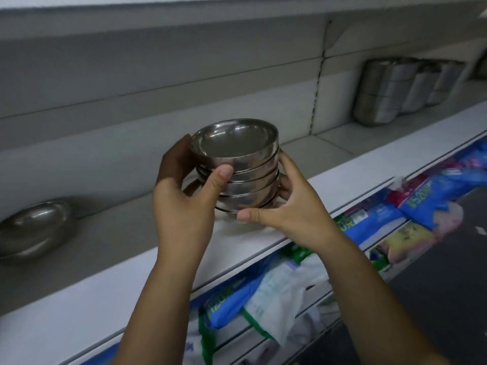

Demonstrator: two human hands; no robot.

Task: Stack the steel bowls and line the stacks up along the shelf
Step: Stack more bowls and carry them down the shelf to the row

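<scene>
A stack of several small steel bowls stands at the middle of the white shelf. My left hand wraps its left side, thumb pressed on the front of the upper bowls. My right hand cups the right side and the base, thumb lying along the bottom bowl. Whether the stack rests on the shelf or is just above it I cannot tell. A lone, wider steel bowl sits on the shelf at the far left.
Tall stacks of steel containers line the back of the shelf at the far right. Below the shelf's front edge, blue and white plastic packets fill the lower shelf. Another shelf overhangs above.
</scene>
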